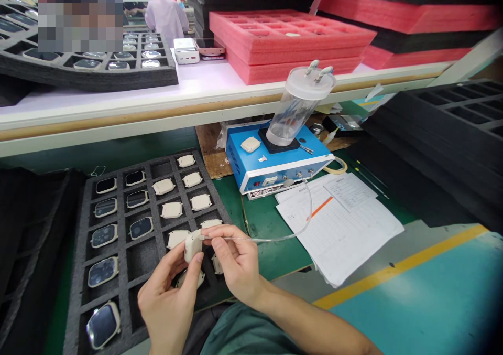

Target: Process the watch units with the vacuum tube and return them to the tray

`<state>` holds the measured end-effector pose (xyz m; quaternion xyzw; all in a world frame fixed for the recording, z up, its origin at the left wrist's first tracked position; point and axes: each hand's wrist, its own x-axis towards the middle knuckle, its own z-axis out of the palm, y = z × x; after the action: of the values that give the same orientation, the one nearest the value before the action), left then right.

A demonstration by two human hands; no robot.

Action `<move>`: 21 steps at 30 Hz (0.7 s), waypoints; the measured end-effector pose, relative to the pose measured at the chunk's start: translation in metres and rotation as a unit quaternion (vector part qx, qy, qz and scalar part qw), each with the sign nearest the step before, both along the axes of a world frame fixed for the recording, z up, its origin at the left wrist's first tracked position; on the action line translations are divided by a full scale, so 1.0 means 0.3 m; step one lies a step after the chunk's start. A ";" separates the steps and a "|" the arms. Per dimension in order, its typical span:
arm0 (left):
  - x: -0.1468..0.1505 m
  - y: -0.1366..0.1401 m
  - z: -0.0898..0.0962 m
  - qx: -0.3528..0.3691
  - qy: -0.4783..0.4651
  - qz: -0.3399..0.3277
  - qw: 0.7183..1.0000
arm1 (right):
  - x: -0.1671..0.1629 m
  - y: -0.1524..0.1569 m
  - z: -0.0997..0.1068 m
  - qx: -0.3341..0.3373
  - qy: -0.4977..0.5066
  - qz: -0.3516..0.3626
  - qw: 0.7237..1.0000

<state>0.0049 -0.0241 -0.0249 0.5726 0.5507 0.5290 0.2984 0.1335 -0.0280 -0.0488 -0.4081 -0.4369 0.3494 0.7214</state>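
My left hand (173, 292) grips a cream smartwatch case (193, 246) by its edges, tilted above the tray. Pinched in my right hand (238, 258) is the end of a clear thin tube (281, 238), held against the side of the case; its tip is hidden by the fingers. The tube curves back to the front of a blue box-shaped device (259, 171). Below my hands lies a dark grey foam tray (123, 297). Watches with dark screens (102, 273) fill its left columns, and cream cases (172, 210) sit in its right columns.
On the blue device stand a clear cylinder (293, 108) and another cream case (250, 144). Printed papers (341, 234) lie to its right. A white shelf (196, 90) crosses above, carrying red foam trays (291, 40) and a black watch tray (129, 79). Dark foam stacks flank both sides.
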 end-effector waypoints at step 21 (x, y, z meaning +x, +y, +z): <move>0.000 0.003 -0.007 0.004 0.015 0.002 1.000 | -0.001 0.001 -0.002 0.003 0.013 0.005 1.000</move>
<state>0.0050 -0.0232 -0.0269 0.5808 0.5539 0.5231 0.2868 0.1333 -0.0276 -0.0493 -0.3992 -0.4307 0.3574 0.7263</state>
